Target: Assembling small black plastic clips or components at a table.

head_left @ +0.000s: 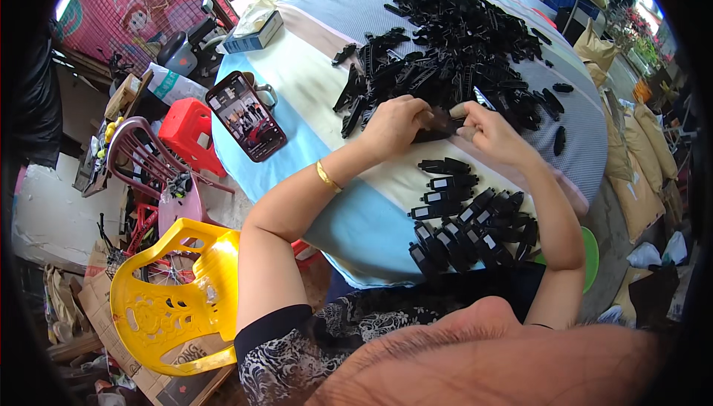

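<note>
Both hands are close together over the near edge of a large heap of black plastic parts (pixel 468 31). My left hand (pixel 394 125) has its fingers curled round a dark plastic part (pixel 438 125), and a gold bangle (pixel 327 177) circles that wrist. My right hand (pixel 492 135) is closed at the other side of the same part, thumb and forefinger pinched. Whether the right fingertips grip the part or something small cannot be made out. Nearer me, between my forearms, lie several black parts with pale rectangles (pixel 475 228), set in rough rows.
A phone (pixel 246 116) leans against a cup (pixel 266 94) at the left of the cloth-covered round table (pixel 297 57). Behind it stands a tissue box (pixel 254 33). A yellow chair (pixel 174 309) and red stool (pixel 189 132) are at left; sacks (pixel 635 190) line the right side.
</note>
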Tool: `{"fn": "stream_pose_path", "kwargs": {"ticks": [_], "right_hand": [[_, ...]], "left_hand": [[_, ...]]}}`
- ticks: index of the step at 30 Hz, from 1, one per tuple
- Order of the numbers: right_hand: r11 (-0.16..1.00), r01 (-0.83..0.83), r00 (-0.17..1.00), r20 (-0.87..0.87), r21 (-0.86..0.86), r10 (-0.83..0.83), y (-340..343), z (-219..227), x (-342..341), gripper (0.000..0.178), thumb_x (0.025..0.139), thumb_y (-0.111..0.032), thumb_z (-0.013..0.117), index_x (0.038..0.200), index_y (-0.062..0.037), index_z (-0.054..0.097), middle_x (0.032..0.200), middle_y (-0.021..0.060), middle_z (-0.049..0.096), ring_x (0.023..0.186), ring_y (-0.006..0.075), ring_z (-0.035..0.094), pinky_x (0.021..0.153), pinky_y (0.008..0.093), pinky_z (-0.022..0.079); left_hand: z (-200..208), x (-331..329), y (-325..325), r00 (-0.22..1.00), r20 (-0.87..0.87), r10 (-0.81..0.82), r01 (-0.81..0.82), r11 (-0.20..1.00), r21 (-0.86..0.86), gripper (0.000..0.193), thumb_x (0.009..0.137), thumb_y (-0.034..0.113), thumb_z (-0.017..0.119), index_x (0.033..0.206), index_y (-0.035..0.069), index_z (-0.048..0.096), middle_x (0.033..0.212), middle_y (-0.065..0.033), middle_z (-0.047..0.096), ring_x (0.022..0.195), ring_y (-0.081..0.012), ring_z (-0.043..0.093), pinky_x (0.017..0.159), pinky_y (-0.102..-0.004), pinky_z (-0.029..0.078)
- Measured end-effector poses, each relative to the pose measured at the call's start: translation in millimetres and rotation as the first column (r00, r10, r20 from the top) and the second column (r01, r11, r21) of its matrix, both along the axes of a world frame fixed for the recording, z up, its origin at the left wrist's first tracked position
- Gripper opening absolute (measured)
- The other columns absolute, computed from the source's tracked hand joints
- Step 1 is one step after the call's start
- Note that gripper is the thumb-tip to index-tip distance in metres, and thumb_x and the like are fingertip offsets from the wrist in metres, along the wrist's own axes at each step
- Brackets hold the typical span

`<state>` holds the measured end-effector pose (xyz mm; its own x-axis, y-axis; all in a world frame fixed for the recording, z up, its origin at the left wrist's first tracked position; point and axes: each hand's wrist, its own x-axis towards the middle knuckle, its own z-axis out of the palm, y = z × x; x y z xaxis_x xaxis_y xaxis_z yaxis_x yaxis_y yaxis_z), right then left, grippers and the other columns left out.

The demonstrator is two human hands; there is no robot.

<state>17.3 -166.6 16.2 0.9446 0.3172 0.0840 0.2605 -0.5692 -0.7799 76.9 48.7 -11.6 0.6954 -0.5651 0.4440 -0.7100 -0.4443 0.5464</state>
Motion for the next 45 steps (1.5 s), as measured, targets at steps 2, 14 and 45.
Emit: {"fn": "stream_pose_path", "kwargs": {"ticks": [2, 14, 45], "right_hand": [[0.999, 0.021, 0.999, 0.045, 0.038, -0.023, -1, -15, 2, 0.022, 0.085, 0.0, 0.057, 0.107, 0.0011, 0.055, 0.072, 0.0024, 0.054, 0.064, 0.0074, 0.047, 0.059, 0.0235, 0.04], [0.949, 0.081, 0.96, 0.281, -0.305, 0.008, -1, -6, -11, 0.024, 0.072, -0.012, 0.071, 0.094, -0.0023, 0.064, 0.079, 0.0081, 0.06, 0.068, 0.0197, 0.058, 0.063, 0.0316, 0.047], [0.978, -0.071, 0.848, 0.504, -0.194, 0.161, 1, -30, -4, 0.018, 0.063, -0.004, 0.068, 0.081, 0.0, 0.065, 0.071, 0.0089, 0.056, 0.069, 0.0238, 0.054, 0.061, 0.0344, 0.043]], "left_hand": [[15, -3, 7, 0.994, -0.073, -0.086, 0.095, 0.986, 0.134, 0.019, 0.074, 0.009, 0.067, 0.092, 0.002, 0.065, 0.083, -0.0149, 0.062, 0.078, -0.0313, 0.061, 0.071, -0.0375, 0.05], [3, -18, -2, 0.992, -0.087, -0.088, 0.098, 0.988, 0.122, 0.019, 0.066, 0.013, 0.069, 0.082, 0.001, 0.067, 0.085, -0.015, 0.063, 0.08, -0.032, 0.061, 0.074, -0.0389, 0.049], [-1, -17, -9, 0.98, -0.125, -0.155, 0.167, 0.981, 0.094, 0.019, 0.063, 0.014, 0.073, 0.075, 0.002, 0.067, 0.076, -0.0137, 0.062, 0.071, -0.0296, 0.061, 0.065, -0.0374, 0.048]]}}
